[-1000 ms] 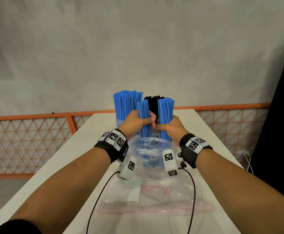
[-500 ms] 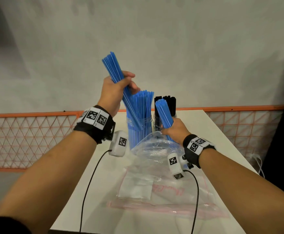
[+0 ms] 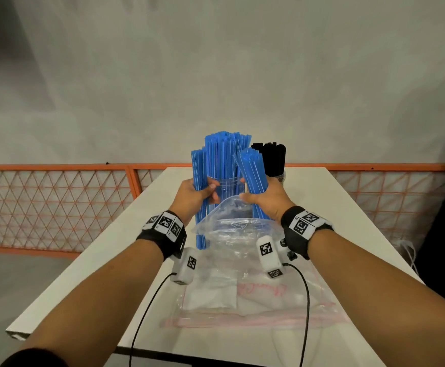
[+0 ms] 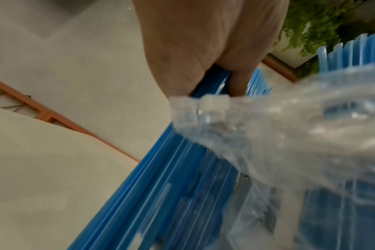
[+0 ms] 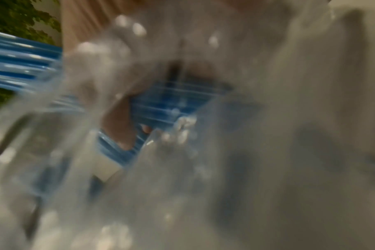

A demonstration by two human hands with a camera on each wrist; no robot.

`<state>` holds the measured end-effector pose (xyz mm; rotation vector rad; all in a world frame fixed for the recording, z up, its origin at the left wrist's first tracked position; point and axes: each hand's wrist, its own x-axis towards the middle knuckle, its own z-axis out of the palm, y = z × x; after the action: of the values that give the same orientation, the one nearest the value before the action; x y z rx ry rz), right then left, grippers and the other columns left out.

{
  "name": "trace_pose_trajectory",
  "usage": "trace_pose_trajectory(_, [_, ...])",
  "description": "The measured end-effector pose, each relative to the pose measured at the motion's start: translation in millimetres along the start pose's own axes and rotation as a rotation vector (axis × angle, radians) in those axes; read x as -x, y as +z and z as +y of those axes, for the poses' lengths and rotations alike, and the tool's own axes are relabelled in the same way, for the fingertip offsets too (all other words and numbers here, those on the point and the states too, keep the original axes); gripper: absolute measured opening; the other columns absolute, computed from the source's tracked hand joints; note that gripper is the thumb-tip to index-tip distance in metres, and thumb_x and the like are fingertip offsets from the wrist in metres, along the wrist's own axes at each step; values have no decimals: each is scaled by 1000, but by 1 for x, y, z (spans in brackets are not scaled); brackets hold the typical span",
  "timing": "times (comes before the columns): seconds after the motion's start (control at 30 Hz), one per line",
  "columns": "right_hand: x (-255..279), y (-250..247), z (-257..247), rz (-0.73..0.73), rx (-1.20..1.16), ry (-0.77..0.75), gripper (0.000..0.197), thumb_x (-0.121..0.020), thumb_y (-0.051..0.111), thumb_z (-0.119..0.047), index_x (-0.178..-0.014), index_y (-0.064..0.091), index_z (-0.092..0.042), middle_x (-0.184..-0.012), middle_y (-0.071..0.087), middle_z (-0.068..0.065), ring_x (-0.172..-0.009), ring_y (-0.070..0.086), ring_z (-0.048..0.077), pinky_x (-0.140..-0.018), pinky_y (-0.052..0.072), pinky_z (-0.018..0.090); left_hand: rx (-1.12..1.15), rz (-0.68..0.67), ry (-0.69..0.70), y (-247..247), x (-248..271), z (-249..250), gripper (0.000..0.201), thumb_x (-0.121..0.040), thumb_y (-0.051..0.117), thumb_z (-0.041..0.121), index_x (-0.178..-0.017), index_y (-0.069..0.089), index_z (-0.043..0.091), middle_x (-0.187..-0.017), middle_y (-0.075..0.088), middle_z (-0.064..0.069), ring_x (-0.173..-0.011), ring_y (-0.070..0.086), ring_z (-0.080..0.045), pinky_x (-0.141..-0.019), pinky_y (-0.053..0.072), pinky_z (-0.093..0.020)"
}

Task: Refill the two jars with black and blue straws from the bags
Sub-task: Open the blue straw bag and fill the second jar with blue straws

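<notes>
In the head view my left hand grips an upright bundle of blue straws just left of the clear jar, which is packed with blue straws. My right hand grips a second blue bundle, tilted left, in front of the jar of black straws. Both bundles' lower ends reach down by the open mouth of a clear plastic bag. The left wrist view shows my palm on the blue straws beside the bag. The right wrist view is blurred by the plastic.
A flat zip bag with a pink seal lies on the white table near me. Sensor cables hang from both wrists. An orange mesh fence runs behind the table, and a dark object stands at the right edge.
My left hand has come down from head height with its blue bundle and now holds it upright beside the blue jar. The right hand has barely moved.
</notes>
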<state>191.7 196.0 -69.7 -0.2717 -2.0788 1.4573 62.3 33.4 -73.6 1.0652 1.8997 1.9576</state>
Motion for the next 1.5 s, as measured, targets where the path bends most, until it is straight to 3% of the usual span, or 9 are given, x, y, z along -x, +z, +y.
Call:
trace_pose_trajectory(0.07, [-1,3,0,0,23,-13,38,-74,79,-13,-107,60,-20,-91,63,-3,-88,63,15,-79,51,28,-5,17,-8,0,-1,-6,12,-97,56,1,-89,64,4,-60,64,-3,-57,63,-13,-61,54,-22])
trace_pose_trajectory(0.2, [-4,5,1,-13,60,-21,32,-73,77,-10,-91,56,-26,-84,59,-1,-84,60,19,-81,52,35,-38,16,-39,-1,1,-14,14,-96,58,2,-85,65,6,-59,64,-2,-56,62,-11,-62,54,-22])
trace_pose_trajectory(0.3, [-6,6,3,-24,61,-13,32,-73,77,-9,-87,55,-28,-81,58,-2,-81,59,16,-78,51,33,-20,27,-23,-3,1,-7,12,-97,56,4,-87,64,4,-61,61,-5,-56,61,-14,-63,54,-24])
trace_pose_trajectory(0.43, [-14,6,2,-40,51,3,33,-75,76,-8,-99,57,-18,-80,56,-3,-78,57,12,-71,47,26,39,97,103,-9,-17,38,17,-100,56,20,-89,62,9,-56,53,2,-54,55,-16,-66,53,-32])
trace_pose_trajectory(0.53, [-19,5,-1,-60,7,21,36,-76,74,-5,-109,58,-11,-82,57,-1,-80,58,13,-71,48,25,179,138,237,-6,-35,81,25,-98,58,32,-83,60,12,-52,42,6,-49,43,-13,-58,49,-30])
trace_pose_trajectory(0.63, [-22,5,-3,-61,-14,32,29,-77,72,-4,-100,58,-15,-82,57,-1,-79,58,14,-68,49,22,264,166,297,10,-49,109,34,-94,61,41,-75,56,13,-48,35,5,-44,34,-11,-48,41,-27])
trace_pose_trajectory(0.97, [-32,15,-5,0,-78,57,34,-73,81,-14,-99,60,-16,-86,64,-3,-82,62,10,-64,48,17,314,252,306,42,-68,118,44,-80,69,55,-71,50,16,-51,48,6,-40,38,-10,-40,35,-24])
trace_pose_trajectory(1.23, [-36,25,-6,53,-107,20,38,-62,88,-19,-84,59,-29,-84,67,-5,-84,66,11,-75,57,29,328,278,309,45,-72,118,39,-87,67,48,-68,51,18,-51,48,6,-40,38,-9,-40,35,-23])
trace_pose_trajectory(1.5, [-43,34,-2,180,-28,23,35,-63,88,-33,-73,54,-32,-74,63,-11,-69,62,1,-51,47,11,347,287,306,49,-76,110,39,-87,67,47,-72,51,15,-51,48,7,-39,38,-9,-39,36,-23])
